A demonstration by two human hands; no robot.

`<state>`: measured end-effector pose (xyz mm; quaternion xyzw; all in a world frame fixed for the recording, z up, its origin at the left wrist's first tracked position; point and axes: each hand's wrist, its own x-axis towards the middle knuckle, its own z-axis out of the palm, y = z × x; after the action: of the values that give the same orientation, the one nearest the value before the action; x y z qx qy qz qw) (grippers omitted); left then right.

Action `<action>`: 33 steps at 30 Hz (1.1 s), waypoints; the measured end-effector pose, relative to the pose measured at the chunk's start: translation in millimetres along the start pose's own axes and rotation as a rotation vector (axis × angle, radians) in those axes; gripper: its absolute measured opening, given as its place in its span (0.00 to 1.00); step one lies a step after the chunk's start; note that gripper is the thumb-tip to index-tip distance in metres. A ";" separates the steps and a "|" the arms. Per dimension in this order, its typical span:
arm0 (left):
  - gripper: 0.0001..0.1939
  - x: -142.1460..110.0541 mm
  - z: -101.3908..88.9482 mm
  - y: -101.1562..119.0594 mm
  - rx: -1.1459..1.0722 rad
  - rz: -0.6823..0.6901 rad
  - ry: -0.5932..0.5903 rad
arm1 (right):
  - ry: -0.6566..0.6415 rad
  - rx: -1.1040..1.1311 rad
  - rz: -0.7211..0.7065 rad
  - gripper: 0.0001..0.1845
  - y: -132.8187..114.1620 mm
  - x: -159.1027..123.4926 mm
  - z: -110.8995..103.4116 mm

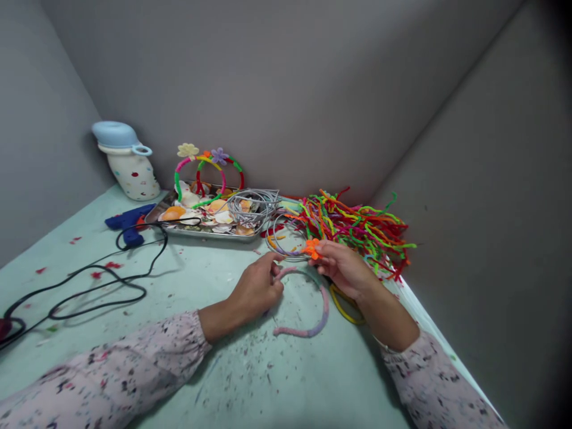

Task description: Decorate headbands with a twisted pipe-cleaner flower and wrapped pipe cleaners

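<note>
In my right hand (346, 268) a small orange flower (312, 249) is pinched between thumb and fingertips, above the table. My left hand (255, 287) is closed on the upper end of a curved band (322, 304) wrapped in pastel pink, lilac and grey-green fuzzy pipe cleaner. The band's other end lies free toward me, and my left fingers cover part of it. Under my right wrist lies a yellow loop (346, 307). Just behind both hands are thin grey wire hoops (286, 255).
A metal tray (214, 236) holds felt pieces, coiled wire (254, 205) and upright flowered headbands (199, 159). Colourful pipe cleaners (357, 223) are heaped at the back right. On the left are a blue glue gun (129, 218), its black cord (145, 291) and a white bottle (134, 173).
</note>
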<state>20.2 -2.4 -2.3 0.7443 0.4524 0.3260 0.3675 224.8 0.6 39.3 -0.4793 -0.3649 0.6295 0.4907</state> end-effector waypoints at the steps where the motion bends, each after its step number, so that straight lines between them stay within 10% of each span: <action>1: 0.22 0.8 -0.2 -1.7 -0.063 -0.019 0.011 | -0.006 -0.032 0.010 0.05 -0.4 -0.3 -0.1; 9: 0.20 5.0 -3.7 -0.5 -0.453 -0.088 0.129 | -0.081 -0.158 0.103 0.06 -8.1 -5.0 -4.5; 21: 0.14 3.1 -6.5 13.0 -0.579 -0.111 -0.045 | -0.150 -0.224 0.061 0.08 -12.1 -16.1 12.4; 33: 0.10 5.8 -6.8 13.3 -0.673 -0.165 -0.006 | 0.031 -0.062 -0.008 0.08 -3.7 -22.3 32.2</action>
<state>22.6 0.3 13.2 0.5432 0.3774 0.4238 0.6188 196.1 -19.7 57.0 -0.5024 -0.3786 0.6084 0.4839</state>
